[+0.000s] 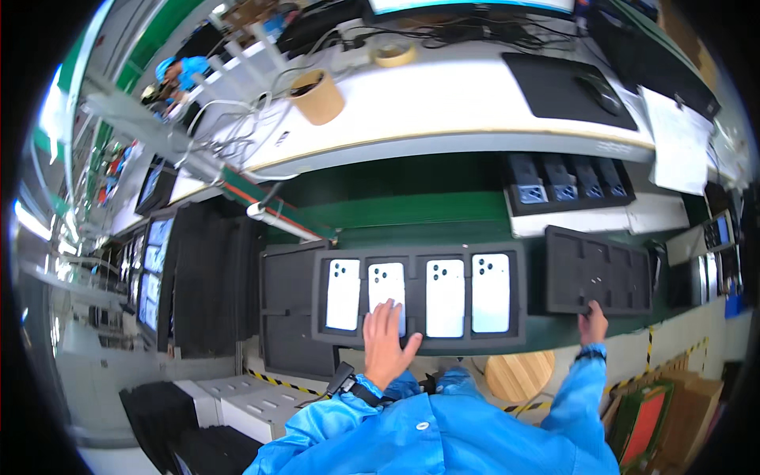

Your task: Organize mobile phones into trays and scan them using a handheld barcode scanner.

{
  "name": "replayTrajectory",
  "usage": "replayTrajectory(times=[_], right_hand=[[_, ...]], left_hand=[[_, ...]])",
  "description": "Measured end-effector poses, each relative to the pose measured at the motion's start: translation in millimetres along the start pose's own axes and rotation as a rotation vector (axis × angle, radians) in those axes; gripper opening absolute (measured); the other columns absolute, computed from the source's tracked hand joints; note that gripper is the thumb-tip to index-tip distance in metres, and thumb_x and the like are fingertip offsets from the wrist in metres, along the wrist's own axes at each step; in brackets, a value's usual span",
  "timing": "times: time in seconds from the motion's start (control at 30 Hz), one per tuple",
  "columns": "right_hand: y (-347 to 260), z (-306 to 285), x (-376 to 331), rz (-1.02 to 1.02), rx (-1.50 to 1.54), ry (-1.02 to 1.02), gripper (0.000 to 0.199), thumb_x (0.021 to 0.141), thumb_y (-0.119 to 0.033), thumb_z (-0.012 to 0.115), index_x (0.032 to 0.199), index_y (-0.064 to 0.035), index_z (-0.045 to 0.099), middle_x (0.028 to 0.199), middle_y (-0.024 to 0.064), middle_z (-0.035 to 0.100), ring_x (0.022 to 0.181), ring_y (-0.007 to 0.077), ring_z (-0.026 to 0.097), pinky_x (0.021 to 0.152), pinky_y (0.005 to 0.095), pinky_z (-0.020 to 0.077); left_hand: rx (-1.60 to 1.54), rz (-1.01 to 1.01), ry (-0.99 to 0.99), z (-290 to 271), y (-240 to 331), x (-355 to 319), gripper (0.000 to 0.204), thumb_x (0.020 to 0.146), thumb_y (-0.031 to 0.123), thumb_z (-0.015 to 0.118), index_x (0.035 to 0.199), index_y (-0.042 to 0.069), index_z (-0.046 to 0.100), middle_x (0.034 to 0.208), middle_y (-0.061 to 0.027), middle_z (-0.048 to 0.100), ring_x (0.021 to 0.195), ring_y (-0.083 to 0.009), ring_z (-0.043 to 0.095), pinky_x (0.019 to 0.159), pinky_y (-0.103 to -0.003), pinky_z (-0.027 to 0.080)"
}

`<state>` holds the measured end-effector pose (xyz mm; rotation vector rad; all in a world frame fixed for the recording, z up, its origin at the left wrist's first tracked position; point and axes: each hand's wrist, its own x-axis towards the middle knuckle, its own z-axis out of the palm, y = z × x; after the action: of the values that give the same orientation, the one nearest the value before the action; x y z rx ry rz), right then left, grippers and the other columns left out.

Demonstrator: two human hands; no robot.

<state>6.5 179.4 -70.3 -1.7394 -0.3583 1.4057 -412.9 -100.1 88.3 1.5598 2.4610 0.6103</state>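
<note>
A black foam tray (416,298) lies in front of me with several white phones in its slots, their camera corners at the far end. My left hand (385,347) is open, fingers apart, its fingertips over the lower part of the second phone from the left (385,283); whether they press on it I cannot tell. At the right, my right hand (592,326) closes on the near edge of another black foam tray (600,273). No phone shows in that tray's slots. Both wrists carry dark bands below the blue sleeves.
Left of the phone tray lie more black trays (294,279). A shelf box with several blue-backed phones (566,207) stands at the far right. Above is a white desk (451,99) with a tape roll, cardboard cup and mouse. A round wooden stool (518,375) stands below.
</note>
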Motion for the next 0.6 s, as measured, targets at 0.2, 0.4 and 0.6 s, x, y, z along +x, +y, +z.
replayTrajectory(times=[0.2, 0.4, 0.6], right_hand=[[-43, 26, -187, 0.005, 0.357, -0.496, 0.031, 0.097, -0.023, 0.061, 0.125, -0.0104, 0.058, 0.118, 0.0052, 0.066, 0.107, 0.0150, 0.064, 0.091, 0.0327, 0.0527], [40, 109, -344, 0.003, 0.098, -0.760, 0.039, 0.096, -0.021, 0.064, 0.130, -0.0090, 0.049, 0.112, 0.0061, 0.068, 0.098, 0.0189, 0.068, 0.084, 0.0329, 0.0580], [117, 164, -403, 0.451, 0.013, -0.859, 0.018, 0.098, -0.017, 0.062, 0.111, -0.0061, 0.058, 0.102, 0.0125, 0.066, 0.101, 0.0289, 0.068, 0.086, 0.0385, 0.0584]], left_hand=[[0.384, -0.368, 0.265, -36, -114, 1, 0.055, 0.086, 0.029, 0.063, 0.136, 0.011, 0.050, 0.142, -0.0245, 0.044, 0.131, -0.0444, 0.041, 0.110, -0.055, 0.029], [-0.231, -0.328, 0.283, -47, -139, -5, 0.046, 0.093, 0.020, 0.056, 0.138, 0.011, 0.047, 0.126, -0.0186, 0.056, 0.113, -0.0359, 0.057, 0.099, -0.042, 0.045], [-0.162, -0.675, 0.748, -30, -206, -67, 0.060, 0.088, 0.019, 0.064, 0.140, 0.000, 0.039, 0.131, -0.0233, 0.049, 0.124, -0.0365, 0.045, 0.106, -0.046, 0.036]])
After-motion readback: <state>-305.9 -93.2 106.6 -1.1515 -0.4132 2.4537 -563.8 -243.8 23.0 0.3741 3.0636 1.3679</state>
